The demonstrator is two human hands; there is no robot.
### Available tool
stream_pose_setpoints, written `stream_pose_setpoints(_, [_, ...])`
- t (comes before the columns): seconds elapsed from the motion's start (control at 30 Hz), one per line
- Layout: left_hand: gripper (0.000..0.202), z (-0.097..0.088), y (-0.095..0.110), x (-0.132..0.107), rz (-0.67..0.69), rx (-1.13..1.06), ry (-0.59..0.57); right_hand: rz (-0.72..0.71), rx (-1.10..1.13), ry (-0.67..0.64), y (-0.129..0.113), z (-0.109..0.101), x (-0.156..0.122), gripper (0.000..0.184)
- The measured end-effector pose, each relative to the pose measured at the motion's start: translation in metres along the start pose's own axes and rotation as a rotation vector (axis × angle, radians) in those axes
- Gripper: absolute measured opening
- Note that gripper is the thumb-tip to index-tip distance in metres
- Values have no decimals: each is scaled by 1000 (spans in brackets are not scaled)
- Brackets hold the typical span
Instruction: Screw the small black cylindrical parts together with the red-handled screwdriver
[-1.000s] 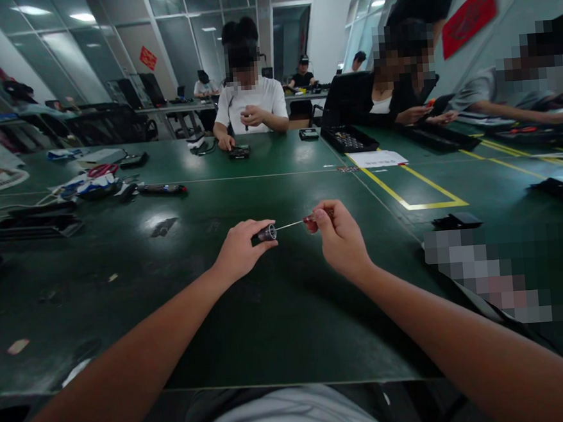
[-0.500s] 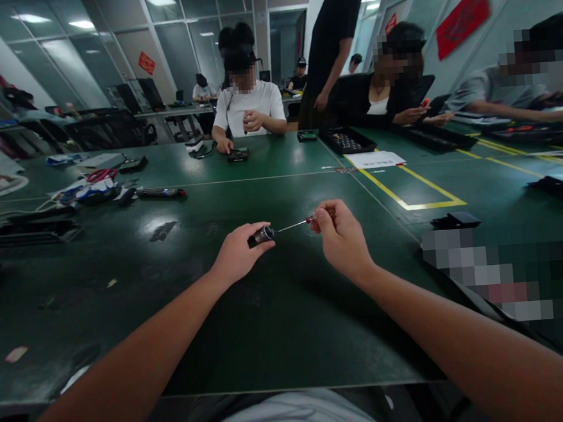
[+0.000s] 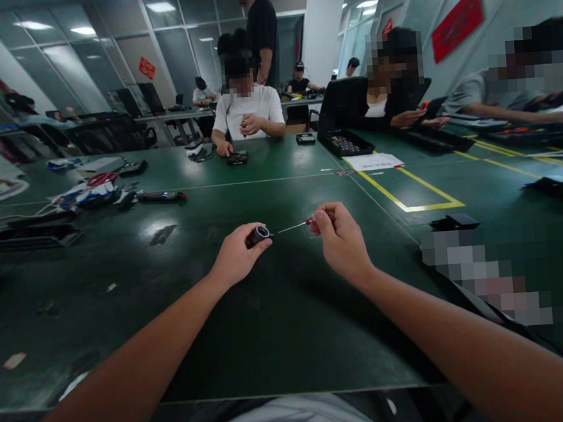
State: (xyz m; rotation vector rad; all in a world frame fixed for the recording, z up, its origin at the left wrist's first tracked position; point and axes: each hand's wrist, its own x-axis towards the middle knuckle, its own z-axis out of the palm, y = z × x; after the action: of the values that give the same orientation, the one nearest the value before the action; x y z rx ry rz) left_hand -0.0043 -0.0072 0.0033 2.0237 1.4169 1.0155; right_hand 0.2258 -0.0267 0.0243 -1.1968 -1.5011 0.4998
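Note:
Between the thumb and fingers of my left hand (image 3: 236, 256) is a small black cylindrical part (image 3: 259, 235) with a silvery ring at its end. What kind of part it is, I cannot make out. My right hand (image 3: 342, 236) is closed around the red handle of a screwdriver (image 3: 292, 227). Its thin metal shaft points left, with the tip close to the cylinder's right side; whether they touch is too small to tell. Both hands are held over the green table (image 3: 289, 326).
Red-handled scissors (image 3: 102, 179), cables and a dark pen-like tool (image 3: 161, 196) lie at the left. Ahead right are a black parts tray (image 3: 345, 143), a white paper (image 3: 373, 161) and yellow tape lines. A small black object (image 3: 454, 222) sits right. Several people work across the table.
The cylindrical part has turned in my left hand, so its ring end now faces more toward me. My right hand is almost still. A standing person behind has moved left.

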Motion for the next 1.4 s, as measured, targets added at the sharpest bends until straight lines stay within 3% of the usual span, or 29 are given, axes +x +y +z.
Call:
stream_pose_setpoints(0.2, [43,2,-10,4,-116,-293,30,8,64,-4,2,-2,2,22])
stream_pose_setpoints(0.33, [34,1,-13,9,-182,-499,40,16,85,-17,5,-1,3,22])
stream_pose_setpoints(0.47, [34,-8,-3,17,-230,-260,-21,30,97,-39,8,0,3,24])
stream_pose_setpoints(0.67, [20,-11,0,36,-79,211,-182,46,97,-74,5,1,2,27])
stream_pose_setpoints(0.83, [34,2,-12,50,-85,378,-319,54,106,-91,4,1,1,27])
stream_pose_setpoints(1.0, [25,6,-14,57,-44,401,-344,54,92,-134,9,2,2,26])
stream_pose_setpoints(1.1, [24,-2,-14,55,-122,263,-335,59,99,-147,9,1,3,27])
stream_pose_setpoints(1.2, [26,-20,-17,48,-360,-50,-319,60,103,-157,9,1,3,27])
stream_pose_setpoints(1.4, [31,-76,-37,30,-593,-666,-76,82,91,-179,13,3,2,27])
